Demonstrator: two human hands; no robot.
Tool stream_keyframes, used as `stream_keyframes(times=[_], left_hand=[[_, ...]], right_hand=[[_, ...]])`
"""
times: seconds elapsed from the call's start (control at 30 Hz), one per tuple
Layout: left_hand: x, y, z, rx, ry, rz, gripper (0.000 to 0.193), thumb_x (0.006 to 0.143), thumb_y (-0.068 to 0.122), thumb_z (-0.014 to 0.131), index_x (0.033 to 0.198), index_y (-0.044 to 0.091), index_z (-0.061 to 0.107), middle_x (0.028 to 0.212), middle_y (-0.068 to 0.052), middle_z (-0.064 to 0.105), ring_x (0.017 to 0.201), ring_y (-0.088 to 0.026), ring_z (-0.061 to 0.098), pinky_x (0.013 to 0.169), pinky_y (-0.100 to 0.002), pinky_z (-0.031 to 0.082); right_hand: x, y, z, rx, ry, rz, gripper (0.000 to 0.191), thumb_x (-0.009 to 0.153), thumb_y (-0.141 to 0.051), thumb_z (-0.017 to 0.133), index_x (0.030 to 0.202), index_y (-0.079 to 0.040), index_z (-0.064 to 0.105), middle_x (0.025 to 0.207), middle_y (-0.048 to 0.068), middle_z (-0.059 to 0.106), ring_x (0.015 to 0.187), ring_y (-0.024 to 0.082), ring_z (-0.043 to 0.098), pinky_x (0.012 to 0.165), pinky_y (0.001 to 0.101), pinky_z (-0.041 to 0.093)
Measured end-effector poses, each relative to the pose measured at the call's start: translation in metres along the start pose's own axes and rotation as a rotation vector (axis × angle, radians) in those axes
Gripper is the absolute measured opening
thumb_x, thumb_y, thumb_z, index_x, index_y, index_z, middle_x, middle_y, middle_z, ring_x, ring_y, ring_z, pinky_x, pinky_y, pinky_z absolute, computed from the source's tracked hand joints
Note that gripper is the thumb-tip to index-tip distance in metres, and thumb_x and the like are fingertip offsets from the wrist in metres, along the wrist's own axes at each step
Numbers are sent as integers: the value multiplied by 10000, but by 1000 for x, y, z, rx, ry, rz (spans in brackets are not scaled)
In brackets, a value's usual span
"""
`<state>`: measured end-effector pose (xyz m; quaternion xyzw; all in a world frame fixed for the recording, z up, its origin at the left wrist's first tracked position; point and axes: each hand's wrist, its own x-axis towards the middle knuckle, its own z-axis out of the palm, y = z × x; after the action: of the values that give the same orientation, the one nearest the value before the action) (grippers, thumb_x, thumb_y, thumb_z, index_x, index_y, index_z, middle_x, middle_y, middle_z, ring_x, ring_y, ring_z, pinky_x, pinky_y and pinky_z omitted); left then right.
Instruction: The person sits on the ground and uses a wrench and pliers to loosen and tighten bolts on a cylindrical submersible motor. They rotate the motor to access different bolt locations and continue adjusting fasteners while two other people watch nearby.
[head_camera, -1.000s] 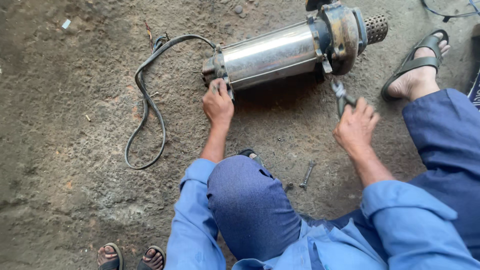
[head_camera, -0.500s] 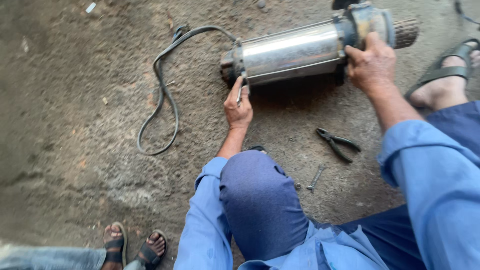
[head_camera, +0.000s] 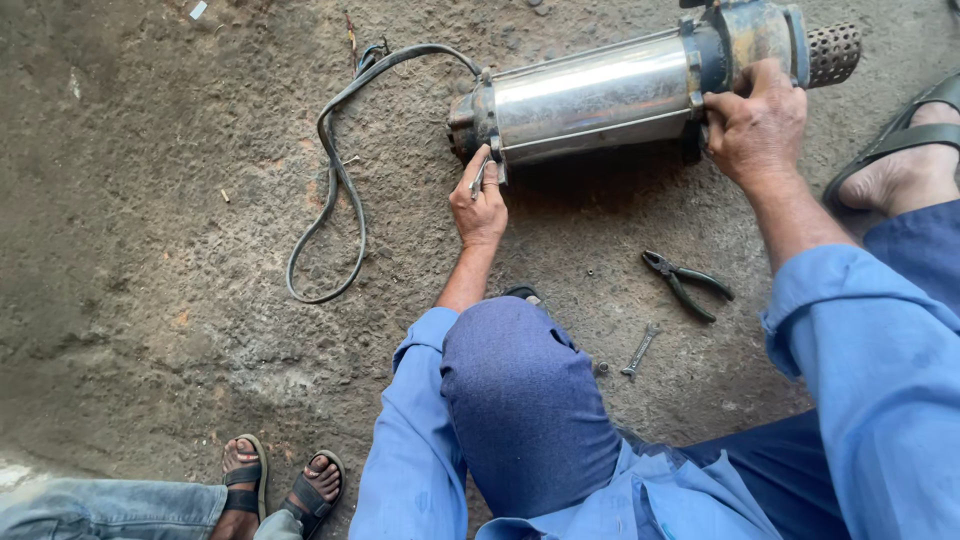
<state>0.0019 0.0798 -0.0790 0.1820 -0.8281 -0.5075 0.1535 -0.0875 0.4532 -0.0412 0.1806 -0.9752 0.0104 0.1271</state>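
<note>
A small thin metal tool (head_camera: 481, 180) is pinched in the left hand (head_camera: 480, 205) and pressed against the near end of the long shiny steel cylindrical pump (head_camera: 600, 95), which lies on its side on the rough concrete floor (head_camera: 150, 200). The pump's dark collar is gripped by the right hand (head_camera: 755, 125), fingers closed over it. A black cable (head_camera: 335, 180) loops away from the pump's near end. Dark-handled pliers (head_camera: 685, 283) and a small spanner (head_camera: 638, 352) lie below the pump, apart from both hands
</note>
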Motion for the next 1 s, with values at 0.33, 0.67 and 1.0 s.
stream_keyframes(times=[0.33,0.67,1.0], left_hand=[[2,6,0,52,-21,-19,290,1011,219,638,1254,87,724,1064,-141,792,944,-243,788,814,-344,602],[3,9,-2,68,-27,-6,294,1014,219,637,1265,93,722,1107,-140,788,1002,-244,772,843,-348,609],[3,3,1,15,2,-27,279,1011,217,642,1245,95,731,1143,-126,788,1046,-242,770,886,-343,600]], right_hand=[[2,1,-4,66,19,28,172,879,-200,793,1049,-202,817,1070,80,553,1072,256,568,826,416,454],[9,0,-4,103,-125,160,348,849,-172,809,1195,-142,797,1093,124,554,1009,265,550,802,422,444],[4,3,3,65,-139,143,42,930,-154,769,964,-152,794,1089,86,556,1070,238,557,901,405,454]])
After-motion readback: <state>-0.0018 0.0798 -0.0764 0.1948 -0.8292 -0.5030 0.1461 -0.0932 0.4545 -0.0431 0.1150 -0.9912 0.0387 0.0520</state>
